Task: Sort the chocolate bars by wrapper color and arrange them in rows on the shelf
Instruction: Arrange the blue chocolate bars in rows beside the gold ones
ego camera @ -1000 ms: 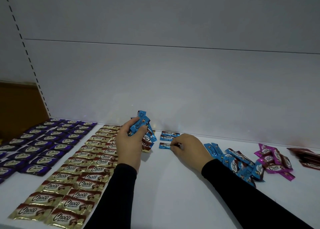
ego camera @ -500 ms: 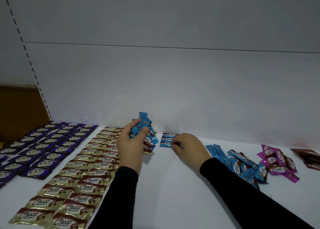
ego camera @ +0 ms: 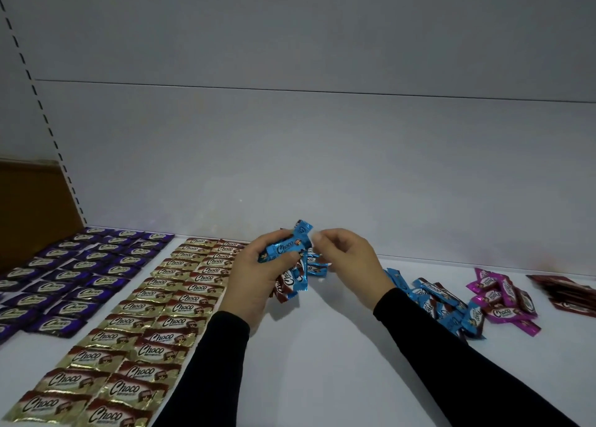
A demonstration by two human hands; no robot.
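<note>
Now that our right hand (ego camera: 346,262) has lifted off the shelf (ego camera: 322,362) and come up to meet the left, we are drawing the next blue bar (ego camera: 288,244) from the bundle. Half a second ago that hand was down at 12 o'clock, pressing a blue bar into the start of the new row; those placed blue bars (ego camera: 317,267) now lie behind our hands, mostly hidden. Our left hand (ego camera: 258,278) grips the handful of blue bars, while our right thumb and forefinger pinch the top one's end. We judge the blue row barely begun: gold rows (ego camera: 154,317) and purple rows (ego camera: 80,271) are laid out toward 9 o'clock, and a loose blue pile (ego camera: 442,304), pink pile (ego camera: 503,300) and dark red bars (ego camera: 571,292) wait toward 3 o'clock.
</note>
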